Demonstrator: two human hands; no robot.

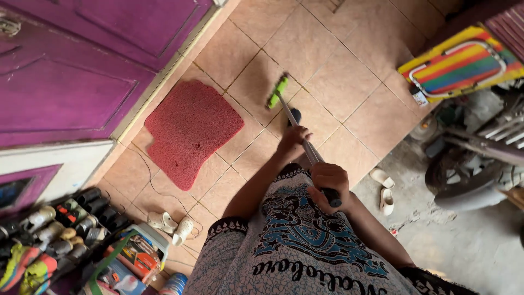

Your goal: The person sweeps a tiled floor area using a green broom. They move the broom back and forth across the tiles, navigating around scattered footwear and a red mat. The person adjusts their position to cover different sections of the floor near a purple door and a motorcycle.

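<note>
Metal broom handle (305, 143) w/ both hands' fingers clenched round it: left hand (293, 142), right hand (328, 184).

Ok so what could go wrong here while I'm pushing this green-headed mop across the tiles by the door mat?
1. A thin cord lies on the tiles beside the red mat; the mop head could snag it if it swings that way.
2. The mat's edge could catch and fold under the mop.
3. Both hands, left and right, grip the handle, and loose white sandals sit close by, a possible trip.
</note>
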